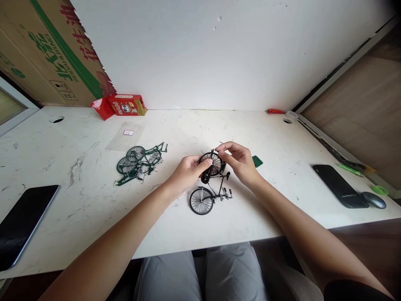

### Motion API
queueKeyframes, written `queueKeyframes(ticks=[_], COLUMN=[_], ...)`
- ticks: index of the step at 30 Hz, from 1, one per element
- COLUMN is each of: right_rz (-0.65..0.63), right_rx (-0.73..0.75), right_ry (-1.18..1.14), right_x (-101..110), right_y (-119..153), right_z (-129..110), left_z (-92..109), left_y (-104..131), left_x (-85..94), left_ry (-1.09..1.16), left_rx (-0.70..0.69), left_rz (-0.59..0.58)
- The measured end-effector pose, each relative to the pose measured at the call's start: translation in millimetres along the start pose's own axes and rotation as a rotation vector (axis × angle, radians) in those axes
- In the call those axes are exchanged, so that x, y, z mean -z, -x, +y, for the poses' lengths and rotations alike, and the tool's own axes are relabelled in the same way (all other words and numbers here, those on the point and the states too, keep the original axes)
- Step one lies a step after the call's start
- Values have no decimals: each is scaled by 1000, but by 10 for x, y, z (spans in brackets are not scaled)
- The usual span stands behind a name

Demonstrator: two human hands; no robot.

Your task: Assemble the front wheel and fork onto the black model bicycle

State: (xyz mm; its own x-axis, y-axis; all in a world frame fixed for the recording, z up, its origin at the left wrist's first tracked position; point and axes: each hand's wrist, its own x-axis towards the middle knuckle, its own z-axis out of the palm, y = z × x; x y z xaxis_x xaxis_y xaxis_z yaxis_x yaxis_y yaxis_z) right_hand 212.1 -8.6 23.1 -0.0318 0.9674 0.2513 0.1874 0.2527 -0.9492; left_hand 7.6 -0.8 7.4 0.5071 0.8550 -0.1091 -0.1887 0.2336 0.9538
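A small black model bicycle [201, 200] is held over the white table, one wheel toward me and the other between my hands. My left hand [191, 171] pinches its far wheel area from the left, thumb across the spokes. At the right of that wheel, my right hand [239, 161] has thumb and index finger closed at the wheel's upper edge; whatever small part lies between them is too small to make out. Green model bicycle parts [138, 163], with wheels and frame pieces, lie left of my hands. A small green piece [257, 161] sits just beyond my right hand.
On the white table [169, 234] are a clear plastic bag [125, 137], a red box [127, 105], a tablet [26, 221] at left, and a black phone-like object [340, 186] beside a grey mouse [374, 200] at right. A red tool [276, 111] lies at the back.
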Motion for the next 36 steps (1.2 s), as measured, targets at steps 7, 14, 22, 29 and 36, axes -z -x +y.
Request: queueKeyframes(ticks=[7, 14, 22, 29, 36], right_rz=[35, -142, -176, -66, 186], right_rx=[18, 29, 52, 29, -20], right_ry=[202, 570, 595, 668, 883], right_x=[239, 343, 291, 297, 528], right_y=[-156, -202, -174, -191, -271], right_z=[118, 277, 295, 333, 380], left_z=[217, 276, 264, 282, 273], left_y=[-60, -145, -186, -163, -131], left_x=[221, 498, 598, 564, 487], left_ry=[140, 179, 170, 169, 163], left_rx=[-9, -11, 7, 21, 34], left_rz=[62, 160, 185, 198, 149])
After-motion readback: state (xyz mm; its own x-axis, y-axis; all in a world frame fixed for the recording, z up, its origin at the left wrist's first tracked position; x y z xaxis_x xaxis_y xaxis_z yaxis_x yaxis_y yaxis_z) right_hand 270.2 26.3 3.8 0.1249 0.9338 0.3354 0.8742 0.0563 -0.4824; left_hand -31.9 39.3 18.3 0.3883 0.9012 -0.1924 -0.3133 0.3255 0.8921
